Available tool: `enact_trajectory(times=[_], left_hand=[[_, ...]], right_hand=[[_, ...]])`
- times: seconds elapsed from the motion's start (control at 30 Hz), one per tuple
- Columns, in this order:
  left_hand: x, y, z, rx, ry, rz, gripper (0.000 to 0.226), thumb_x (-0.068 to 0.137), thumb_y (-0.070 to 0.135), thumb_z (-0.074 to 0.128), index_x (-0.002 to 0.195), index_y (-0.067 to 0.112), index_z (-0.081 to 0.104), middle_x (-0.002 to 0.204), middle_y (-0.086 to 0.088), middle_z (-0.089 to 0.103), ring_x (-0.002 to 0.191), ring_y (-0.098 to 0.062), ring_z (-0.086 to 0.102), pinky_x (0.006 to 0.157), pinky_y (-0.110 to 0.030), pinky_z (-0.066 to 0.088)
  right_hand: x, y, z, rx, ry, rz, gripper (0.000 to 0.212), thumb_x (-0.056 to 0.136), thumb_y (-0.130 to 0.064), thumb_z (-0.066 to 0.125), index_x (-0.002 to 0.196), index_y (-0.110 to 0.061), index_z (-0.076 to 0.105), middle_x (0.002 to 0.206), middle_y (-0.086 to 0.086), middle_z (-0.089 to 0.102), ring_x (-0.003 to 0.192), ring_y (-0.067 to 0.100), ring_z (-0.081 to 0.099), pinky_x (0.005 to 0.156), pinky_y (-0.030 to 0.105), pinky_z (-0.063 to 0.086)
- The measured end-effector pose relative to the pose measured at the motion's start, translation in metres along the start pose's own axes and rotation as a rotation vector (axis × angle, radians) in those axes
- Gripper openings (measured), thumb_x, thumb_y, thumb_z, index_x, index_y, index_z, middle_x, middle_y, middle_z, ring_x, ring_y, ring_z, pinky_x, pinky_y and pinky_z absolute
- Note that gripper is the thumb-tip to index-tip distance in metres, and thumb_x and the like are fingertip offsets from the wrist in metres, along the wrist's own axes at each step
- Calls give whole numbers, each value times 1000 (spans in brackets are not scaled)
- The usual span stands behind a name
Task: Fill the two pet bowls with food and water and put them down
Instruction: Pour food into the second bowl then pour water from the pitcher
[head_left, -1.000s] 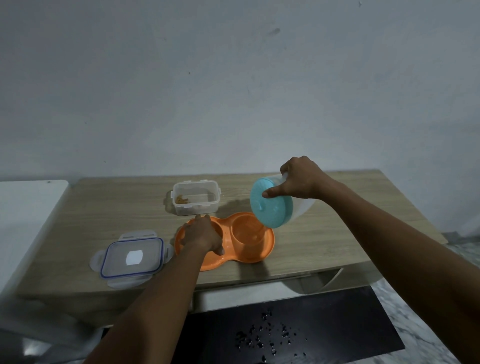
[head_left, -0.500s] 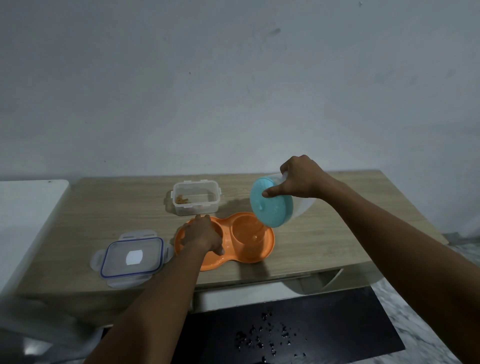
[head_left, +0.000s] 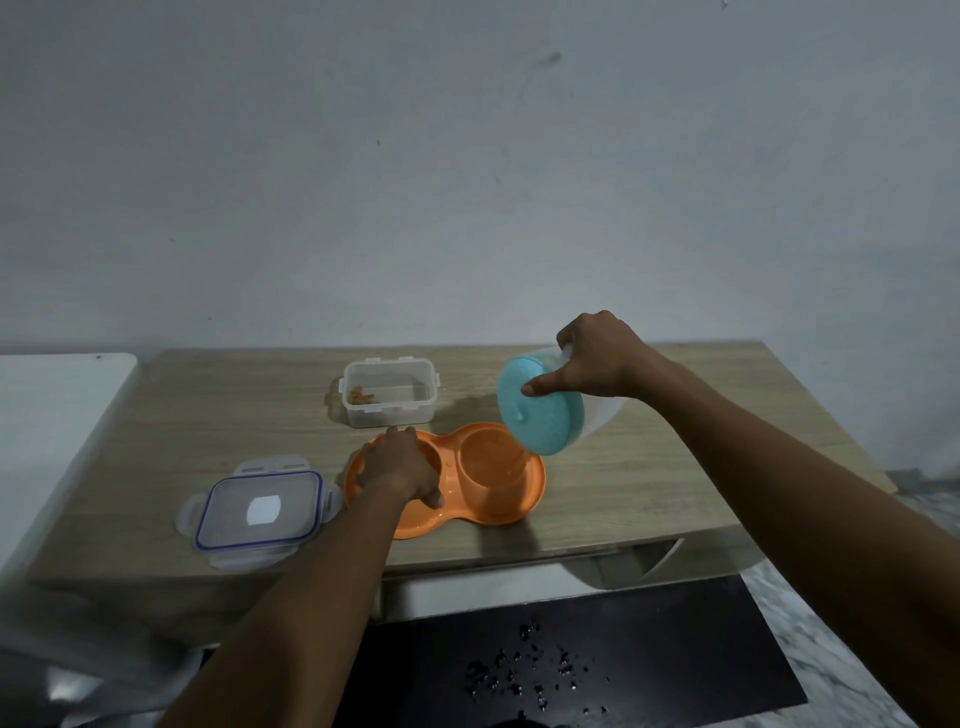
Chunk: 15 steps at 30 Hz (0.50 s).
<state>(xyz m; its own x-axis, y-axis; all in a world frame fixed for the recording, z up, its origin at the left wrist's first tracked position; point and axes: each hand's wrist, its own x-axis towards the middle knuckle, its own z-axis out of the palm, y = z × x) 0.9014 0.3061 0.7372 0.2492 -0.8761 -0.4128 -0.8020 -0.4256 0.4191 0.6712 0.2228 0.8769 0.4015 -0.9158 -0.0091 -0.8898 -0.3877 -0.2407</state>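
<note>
wall: plain grey-white, dim light | table: light wood | floor: marbled, black mat | left: white surface

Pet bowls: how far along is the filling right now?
Done: the food box sits open, nearly empty, its lid off on the table. In hand: the right hand tips the jug over the right bowl while the left hand holds the orange dish, hiding any food. Left: finish the water, then put the dish down.

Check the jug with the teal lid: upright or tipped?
Tipped. The right hand holds the jug tilted, teal lid facing down over the right bowl of the orange dish; water flow: cannot tell.
</note>
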Motion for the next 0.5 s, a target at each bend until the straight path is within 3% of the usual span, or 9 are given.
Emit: enact_trajectory(times=[0.2,0.37,0.5], left_hand=[[0,1,2,-6,-3,-2,109,56,23,95,147,14,37,149,-10,43,140,-37,35,107,-52,41],[0,3,0,38,-5,11,108,58,25,94,148,11,36,150,-11,42,139,-35,39,108,-45,41],[3,4,0,62,-23,-25,123,57,28,95,156,19,23,161,-4,26,145,-35,29,110,-47,37]], right_hand=[[-3,28,20,187,30,58,66,61,-64,86,53,-12,46,54,2,45,54,16,42,53,31,33],[-2,60,43,426,104,155,61,63,-61,87,53,-14,49,54,-3,47,53,14,45,53,29,31],[4,78,54,726,144,248,62,66,-49,90,51,-21,37,46,-12,33,49,10,33,54,30,25]])
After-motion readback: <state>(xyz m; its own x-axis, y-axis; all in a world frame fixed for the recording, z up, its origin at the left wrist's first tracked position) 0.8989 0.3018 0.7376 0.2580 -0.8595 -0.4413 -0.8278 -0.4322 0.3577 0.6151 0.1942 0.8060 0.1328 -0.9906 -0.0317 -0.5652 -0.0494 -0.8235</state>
